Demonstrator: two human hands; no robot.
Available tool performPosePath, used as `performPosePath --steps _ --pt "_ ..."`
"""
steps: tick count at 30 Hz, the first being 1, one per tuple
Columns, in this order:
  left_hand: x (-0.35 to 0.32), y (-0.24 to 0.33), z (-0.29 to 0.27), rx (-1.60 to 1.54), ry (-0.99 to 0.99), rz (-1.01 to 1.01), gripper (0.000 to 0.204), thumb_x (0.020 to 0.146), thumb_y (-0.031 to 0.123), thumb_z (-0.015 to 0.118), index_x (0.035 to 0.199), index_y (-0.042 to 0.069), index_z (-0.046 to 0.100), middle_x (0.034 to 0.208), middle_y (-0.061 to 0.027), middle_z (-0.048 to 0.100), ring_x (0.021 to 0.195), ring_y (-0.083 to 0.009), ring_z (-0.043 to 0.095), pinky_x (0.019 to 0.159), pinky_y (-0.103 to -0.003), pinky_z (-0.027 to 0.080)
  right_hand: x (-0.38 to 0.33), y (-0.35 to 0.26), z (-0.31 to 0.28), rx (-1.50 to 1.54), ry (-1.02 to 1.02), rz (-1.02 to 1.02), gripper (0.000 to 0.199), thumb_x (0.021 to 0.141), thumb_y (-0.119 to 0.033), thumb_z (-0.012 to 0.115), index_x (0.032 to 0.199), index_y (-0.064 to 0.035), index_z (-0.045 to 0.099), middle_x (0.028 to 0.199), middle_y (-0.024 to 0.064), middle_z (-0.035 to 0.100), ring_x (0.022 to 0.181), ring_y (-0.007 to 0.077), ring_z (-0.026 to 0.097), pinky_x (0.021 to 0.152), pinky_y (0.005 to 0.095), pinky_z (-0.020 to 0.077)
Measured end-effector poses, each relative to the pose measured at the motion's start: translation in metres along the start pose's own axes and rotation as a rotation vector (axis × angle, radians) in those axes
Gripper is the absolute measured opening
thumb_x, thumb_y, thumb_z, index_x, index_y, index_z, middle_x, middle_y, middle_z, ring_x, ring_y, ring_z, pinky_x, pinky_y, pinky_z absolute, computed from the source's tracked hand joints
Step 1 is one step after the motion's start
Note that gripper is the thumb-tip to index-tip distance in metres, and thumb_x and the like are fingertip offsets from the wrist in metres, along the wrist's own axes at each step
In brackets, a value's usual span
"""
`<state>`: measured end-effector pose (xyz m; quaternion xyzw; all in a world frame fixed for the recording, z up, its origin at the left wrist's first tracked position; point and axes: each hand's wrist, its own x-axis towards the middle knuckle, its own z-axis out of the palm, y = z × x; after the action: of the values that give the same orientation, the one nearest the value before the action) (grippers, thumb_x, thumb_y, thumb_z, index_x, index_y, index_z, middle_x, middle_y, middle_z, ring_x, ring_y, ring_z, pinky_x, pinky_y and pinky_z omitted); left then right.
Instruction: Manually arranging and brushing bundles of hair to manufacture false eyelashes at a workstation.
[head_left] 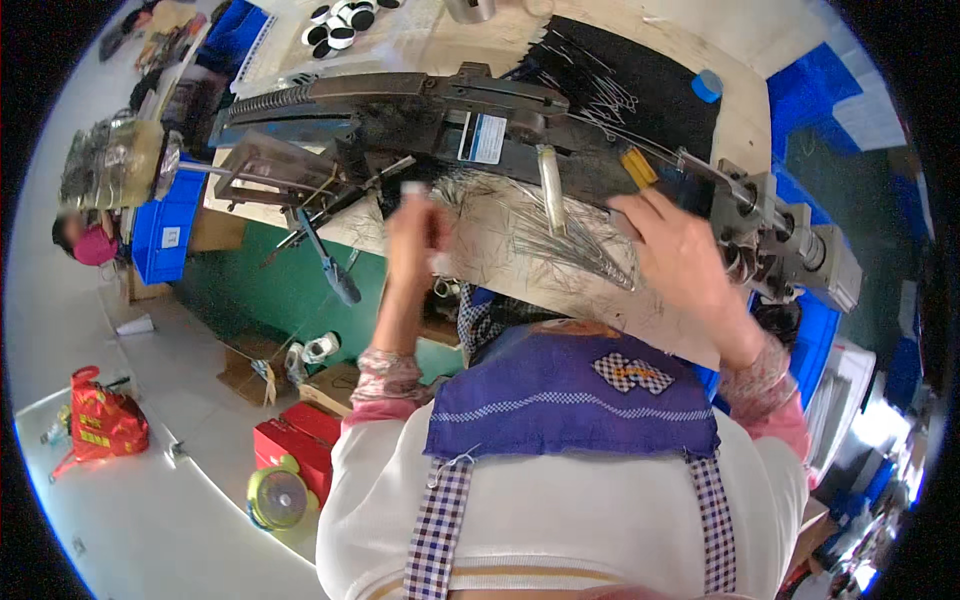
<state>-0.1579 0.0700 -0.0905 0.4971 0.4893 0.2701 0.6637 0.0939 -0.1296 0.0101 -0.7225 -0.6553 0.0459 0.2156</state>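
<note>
Left hand (pixel 410 245): blurred, above the counter (pixel 745 110); cannot tell whether fingers are apart or together.
Right hand (pixel 680 250): beside the machine's front edge, fingers bent; grip unclear.
Wires (pixel 575 247): thin, loosely bunched on counter, between hands.
Machine (pixel 400 112): dark metal, lengthwise behind wires.

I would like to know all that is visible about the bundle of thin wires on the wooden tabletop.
The bundle of thin wires looks like grey metal: many slender, mostly straight lengths, lying loosely fanned on the pale wooden tabletop, left of the right hand. A pale bar overlaps it in view; contact is unclear.
</note>
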Motion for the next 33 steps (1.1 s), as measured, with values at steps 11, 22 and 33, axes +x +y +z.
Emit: performPosePath --steps 11,22,33 --pt "0.016 0.012 -0.003 -0.439 0.124 0.141 0.026 0.098 0.026 0.05 0.087 0.004 0.056 0.057 0.0011 0.043 0.041 -0.0083 0.032 0.038 -0.025 0.023 0.012 0.089 0.057 -0.103 -0.021 0.483 0.022 0.092 -0.022 0.054 0.094 -0.0006 0.049 0.09 0.0225 0.056 0.075 0.0427 0.059 0.064 0.0491 0.0474" --pt "-0.048 0.076 0.204 -0.312 -0.965 -0.15 0.026 0.097 0.028 0.05 0.083 0.006 0.052 0.056 0.0064 0.035 0.042 -0.0051 0.03 0.038 -0.022 0.018 -0.046 0.04 0.005 0.086 -0.184 0.112 0.028 0.087 -0.031 0.058 0.094 -0.0039 0.054 0.086 0.0186 0.06 0.082 0.0376 0.06 0.07 0.0465 0.0478" --pt "-0.03 0.051 0.199 -0.419 -0.393 0.024 0.025 0.098 0.026 0.049 0.081 0.008 0.053 0.058 0.0042 0.039 0.044 -0.0067 0.031 0.041 -0.024 0.022 0.041 0.053 -0.053 -0.021 0.382 -0.006 0.024 0.079 -0.001 0.055 0.103 -0.0078 0.058 0.089 0.0149 0.062 0.088 0.0364 0.06 0.07 0.0425 0.0503"
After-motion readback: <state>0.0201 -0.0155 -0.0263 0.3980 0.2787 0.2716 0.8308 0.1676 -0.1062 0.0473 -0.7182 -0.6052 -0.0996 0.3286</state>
